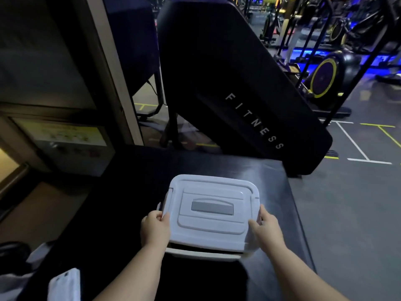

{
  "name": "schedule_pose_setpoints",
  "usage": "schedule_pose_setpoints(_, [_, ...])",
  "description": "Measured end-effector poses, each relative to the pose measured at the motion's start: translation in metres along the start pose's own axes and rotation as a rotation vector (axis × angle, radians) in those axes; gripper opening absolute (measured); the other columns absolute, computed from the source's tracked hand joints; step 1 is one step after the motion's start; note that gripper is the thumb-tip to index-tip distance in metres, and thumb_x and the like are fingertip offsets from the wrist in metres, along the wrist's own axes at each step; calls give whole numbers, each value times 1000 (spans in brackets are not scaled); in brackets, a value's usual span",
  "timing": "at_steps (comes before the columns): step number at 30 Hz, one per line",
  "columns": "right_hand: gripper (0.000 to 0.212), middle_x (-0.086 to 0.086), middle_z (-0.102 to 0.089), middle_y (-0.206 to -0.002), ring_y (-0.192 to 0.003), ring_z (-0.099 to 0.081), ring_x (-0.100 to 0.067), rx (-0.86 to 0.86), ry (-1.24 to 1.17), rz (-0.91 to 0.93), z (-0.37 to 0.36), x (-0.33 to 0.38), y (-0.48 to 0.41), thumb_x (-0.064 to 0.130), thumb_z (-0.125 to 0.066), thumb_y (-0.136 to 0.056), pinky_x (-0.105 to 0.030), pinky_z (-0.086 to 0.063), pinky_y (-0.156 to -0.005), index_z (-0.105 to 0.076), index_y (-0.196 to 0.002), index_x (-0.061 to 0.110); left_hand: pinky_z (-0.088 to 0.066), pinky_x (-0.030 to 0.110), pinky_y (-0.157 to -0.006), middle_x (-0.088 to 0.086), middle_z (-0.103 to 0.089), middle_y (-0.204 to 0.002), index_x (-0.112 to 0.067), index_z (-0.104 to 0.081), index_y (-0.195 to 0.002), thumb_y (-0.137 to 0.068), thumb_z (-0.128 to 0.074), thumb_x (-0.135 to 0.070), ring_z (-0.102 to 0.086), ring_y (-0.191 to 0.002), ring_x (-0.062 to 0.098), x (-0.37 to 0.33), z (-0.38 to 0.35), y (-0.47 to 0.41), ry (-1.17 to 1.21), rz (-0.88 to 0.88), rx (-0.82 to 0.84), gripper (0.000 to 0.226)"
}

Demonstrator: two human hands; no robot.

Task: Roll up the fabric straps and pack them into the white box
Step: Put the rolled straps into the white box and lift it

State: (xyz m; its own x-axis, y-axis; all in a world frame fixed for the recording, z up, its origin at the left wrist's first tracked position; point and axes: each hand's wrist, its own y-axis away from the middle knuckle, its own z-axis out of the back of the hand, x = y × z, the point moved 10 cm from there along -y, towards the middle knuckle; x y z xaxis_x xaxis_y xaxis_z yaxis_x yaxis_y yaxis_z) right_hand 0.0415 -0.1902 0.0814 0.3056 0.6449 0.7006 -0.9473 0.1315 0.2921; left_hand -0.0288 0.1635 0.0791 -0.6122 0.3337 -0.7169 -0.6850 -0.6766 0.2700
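Nearest, at the lower left edge, lies one pale flat object point(64, 285); what it is cannot be told. Two bare forearms reach forward from the bottom of the view.

The left hand point(155, 230) grips the left side of the lid point(209, 224), thumb on top and fingers curled over the edge. The right hand point(268, 229) grips the lid's right side near its near corner, thumb on top and fingers wrapped down round the rim. Both hands are closed on that one lid and hold nothing else.

One white box point(204, 254) sits under the lid on a black tabletop point(271, 177), about in the middle of it. Along the near edge a dark gap shows between the lid and the box's rim, so the lid stands slightly raised there. The lid has one grey handle point(212, 207) set flat in its centre. What is inside the box is hidden.

Beyond the table's far edge leans one large black machine point(227, 72) with the word FITNESS in pale letters down its side. To the left, on a wall panel, hangs one yellowish notice point(71, 132), too blurred to read.

To the right is grey floor point(347, 203) marked with white and yellow lines. Farthest off, at upper right, stand exercise bikes point(324, 78); at least two yellow-rimmed wheels can be counted, above a strip of blue light.
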Motion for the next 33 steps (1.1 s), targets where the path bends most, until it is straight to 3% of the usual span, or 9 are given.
schedule_pose_setpoints(2, [19, -2, -56, -84, -82, -53, -26, -15, 140, -4, -2, 1, 3, 24, -54, -84, -37, -44, -71, -53, -102, 28, -40, 30, -70, 4, -58, -101, -16, -61, -91, -93, -57, -29, -56, -91, 29, 5, 5, 1, -70, 1, -36, 14])
schedule_pose_setpoints(4, [14, -1, -53, -83, -87, -47, -26, -38, 228, 1, -2, 2, 3, 27, -53, -86, -36, -39, -73, -52, -100, 23, -38, 28, -66, 4, -55, -103, -16, -59, -91, -94, -55, -29, -55, -84, 25, 9, 6, 2, -54, 13, -31, 13])
schedule_pose_setpoints(7, [16, -3, -51, -86, -90, -46, -26, -35, 218, 12, -6, 4, 4, 24, -53, -87, -35, -38, -77, -52, -102, 19, -36, 27, -53, 6, -58, -101, -15, -55, -92, -96, -52, -27, -53, -70, 18, 13, 2, 4, -30, 8, 8, 13])
schedule_pose_setpoints(12, [11, -3, -42, -106, -104, -49, -28, 0, 110, -44, -15, -2, 10, 15, -54, -85, -37, -42, -96, -52, -95, 21, -40, 27, -57, 7, -60, -97, -12, -55, -90, -95, -55, -26, -56, -71, 22, 24, 2, 3, -47, 34, 43, 14])
schedule_pose_setpoints(17, [35, 0, -39, -106, -100, -42, -19, -19, 146, -33, -17, -9, 12, 17, -55, -88, -32, -39, -95, -55, -123, 19, -40, 26, -58, 5, -60, -102, -15, -56, -92, -93, -59, -25, -58, -74, 20, 30, 1, 2, -61, 19, 75, 11])
schedule_pose_setpoints(22, [33, 1, -44, -100, -98, -44, -22, -43, 203, -52, -15, -12, 12, 23, -56, -85, -40, -45, -90, -55, -118, 24, -43, 26, -58, 6, -59, -104, -15, -56, -91, -92, -59, -22, -57, -72, 19, 31, -1, 1, -45, 17, 72, 8])
schedule_pose_setpoints(24, [37, 1, -42, -106, -102, -44, -24, -45, 182, -73, -15, -14, 13, 23, -57, -86, -40, -43, -93, -54, -122, 28, -43, 27, -65, 6, -55, -112, -15, -57, -98, -92, -61, -20, -56, -77, 19, 30, -1, 1, -22, 17, 69, 9])
schedule_pose_setpoints(29, [57, -9, -29, -142, -127, -41, -27, 10, -46, -115, -22, -20, 14, 15, -56, -90, -39, -30, -110, -41, -145, 22, -46, 36, -83, 10, -46, -132, -14, -48, -130, -87, -68, -18, -54, -101, 28, 29, 2, -4, 16, 63, 70, 48])
schedule_pose_setpoints(33, [61, -11, -41, -147, -134, -40, -27, 22, -43, -92, -21, -16, 10, 10, -57, -88, -38, -33, -110, -39, -146, 16, -44, 38, -90, 13, -40, -146, -16, -27, -149, -91, -62, -16, -51, -121, 32, 34, -12, -8, 108, 143, 184, 68])
